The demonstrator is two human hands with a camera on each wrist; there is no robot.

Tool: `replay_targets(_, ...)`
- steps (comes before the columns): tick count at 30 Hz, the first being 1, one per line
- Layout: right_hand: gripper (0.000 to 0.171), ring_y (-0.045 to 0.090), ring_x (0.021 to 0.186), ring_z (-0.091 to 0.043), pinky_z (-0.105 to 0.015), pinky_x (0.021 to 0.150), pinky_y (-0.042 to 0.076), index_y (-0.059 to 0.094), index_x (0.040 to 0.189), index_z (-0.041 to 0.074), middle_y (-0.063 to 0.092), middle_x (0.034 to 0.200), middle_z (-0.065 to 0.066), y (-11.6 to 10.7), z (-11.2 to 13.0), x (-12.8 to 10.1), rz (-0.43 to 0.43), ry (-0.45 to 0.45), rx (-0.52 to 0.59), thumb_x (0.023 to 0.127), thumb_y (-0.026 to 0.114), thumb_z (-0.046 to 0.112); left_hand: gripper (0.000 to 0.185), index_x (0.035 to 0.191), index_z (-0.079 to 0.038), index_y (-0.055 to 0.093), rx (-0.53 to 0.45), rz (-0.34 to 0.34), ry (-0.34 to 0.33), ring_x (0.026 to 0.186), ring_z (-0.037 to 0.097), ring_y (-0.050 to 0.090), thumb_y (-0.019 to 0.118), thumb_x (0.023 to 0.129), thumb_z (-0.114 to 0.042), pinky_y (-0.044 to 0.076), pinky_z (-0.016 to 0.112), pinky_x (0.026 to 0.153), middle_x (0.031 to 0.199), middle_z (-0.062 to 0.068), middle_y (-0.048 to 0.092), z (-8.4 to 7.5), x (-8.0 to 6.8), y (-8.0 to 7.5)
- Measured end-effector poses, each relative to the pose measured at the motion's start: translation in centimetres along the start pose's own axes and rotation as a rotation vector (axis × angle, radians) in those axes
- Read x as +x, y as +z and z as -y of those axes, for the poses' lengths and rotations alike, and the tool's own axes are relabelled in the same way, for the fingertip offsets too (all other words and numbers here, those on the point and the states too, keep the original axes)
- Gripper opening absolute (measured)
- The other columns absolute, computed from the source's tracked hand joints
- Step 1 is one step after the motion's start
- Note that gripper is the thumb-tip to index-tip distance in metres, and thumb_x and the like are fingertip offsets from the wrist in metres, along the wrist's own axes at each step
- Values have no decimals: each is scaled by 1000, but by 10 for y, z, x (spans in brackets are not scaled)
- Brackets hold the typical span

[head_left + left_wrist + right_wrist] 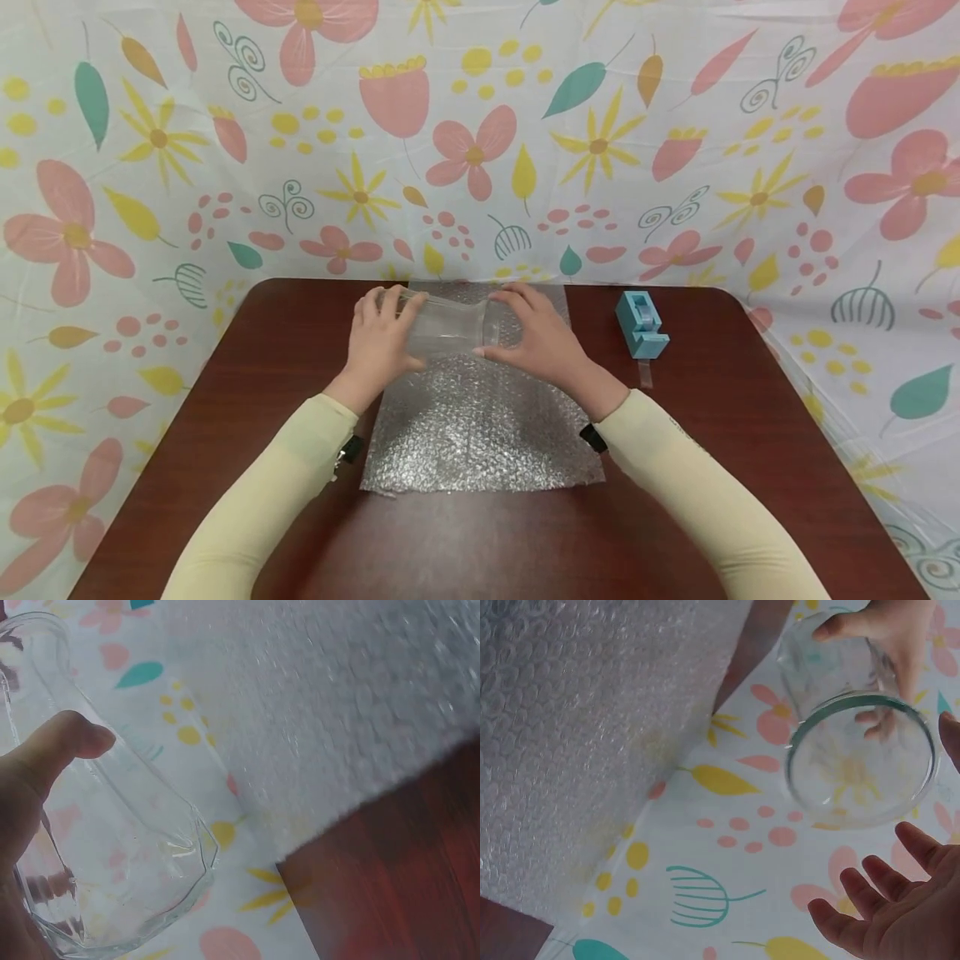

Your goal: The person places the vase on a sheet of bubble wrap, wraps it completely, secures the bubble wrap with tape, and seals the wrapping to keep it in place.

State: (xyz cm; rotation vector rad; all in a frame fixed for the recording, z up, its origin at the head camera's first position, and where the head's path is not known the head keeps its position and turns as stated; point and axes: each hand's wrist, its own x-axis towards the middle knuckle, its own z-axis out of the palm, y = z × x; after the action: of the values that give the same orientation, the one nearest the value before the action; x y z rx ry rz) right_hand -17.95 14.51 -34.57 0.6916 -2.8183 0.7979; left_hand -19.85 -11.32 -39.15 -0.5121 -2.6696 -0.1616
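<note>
Left hand [380, 337]: grip closed round a clear glass vase [442, 327], which lies on its side and is held above the far part of a sheet of bubble wrap [480, 425]. Head view: fingers curl over the far side of the vase's left end, thumb on the near side. Left wrist view: thumb [56, 746] pressed on the glass wall; faceted end of the vase [127, 847] points away from the palm, with the floral cloth showing through it.

Vase: transparent, its long axis running left to right between the two hands. Right wrist view looks down its round end [859, 761]; the left hand's fingers [889, 630] show at the other end.

Right hand [542, 337]: grip wide, fingers straight and spread. In the head view the palm lies against the right end of the vase, fingertips reaching over its far side. In the right wrist view the fingers [889, 900] are spread, with a gap showing between them and the glass rim, so firm contact cannot be confirmed.

Bubble wrap: flat on the dark wood table [225, 400], centred, its far edge near the table's far edge.

Right of the wrap, well apart from the right hand: a blue tape dispenser [641, 325] on the table.

Backdrop: floral cloth [150, 142] behind and beside the table.
</note>
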Motion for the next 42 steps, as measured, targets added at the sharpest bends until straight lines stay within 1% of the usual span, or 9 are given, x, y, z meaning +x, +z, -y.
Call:
replay_targets(2,79,43,143,-43,-59,111,45,50,147,5,42,156,-21,0,1,-1,-11,-21,-17,84,84,39,106,145,-20,46,15,4,19,136,48,41,100,58,-42,40,62,114,147,21,45,-5,1,0)
replay_targets(7,80,45,142,-43,-59,110,47,51,146,3,44,155,-22,0,4,-3,-17,-59,-63,83,84,41,108,145,-20,46,54,16,33,135,47,44,101,55,-46,42,60,113,147,20,47,-15,3,2)
replay_targets(12,83,45,143,-43,-60,112,44,51,147,4,44,156,-23,-2,5,-4,-8,-58,-114,83,84,45,111,144,-19,47,94,25,64,133,47,47,99,53,-53,44,59,111,144,19,51,-25,4,8)
replay_targets(16,84,45,143,-44,-62,114,42,52,146,4,45,155,-24,-1,4,-5,-6,-70,-157,82,84,46,109,144,-18,47,107,25,95,133,48,48,98,55,-53,45,59,111,144,20,52,-32,4,10)
replay_targets(21,82,45,144,-43,-65,117,37,54,143,7,49,152,-22,5,3,-6,4,-99,-213,80,85,48,106,143,-18,48,120,4,133,131,46,49,98,56,-53,46,59,109,143,20,53,-40,2,11)
replay_targets(27,82,49,140,-43,-66,116,38,56,142,9,52,149,-20,14,3,-9,-2,-137,-289,78,86,49,105,145,-17,50,141,33,135,131,46,51,95,59,-58,47,59,108,144,19,54,-49,2,11)
replay_targets(32,84,47,141,-42,-66,117,37,54,144,9,51,150,-20,18,4,-12,17,-116,-333,78,86,50,110,148,-17,49,191,56,142,132,45,52,93,58,-64,48,58,108,145,19,55,-56,4,11)
replay_targets(37,87,46,144,-42,-65,120,33,52,148,10,49,153,-21,21,5,-13,54,-56,-383,78,85,51,112,150,-17,46,169,103,121,135,46,50,93,60,-63,46,59,110,148,19,52,-62,5,9)
replay_targets(42,90,47,144,-40,-67,120,32,51,149,14,49,153,-19,27,3,-13,52,-31,-493,76,86,54,112,150,-16,46,146,125,104,135,46,49,93,60,-62,45,61,110,149,20,52,-67,5,8)
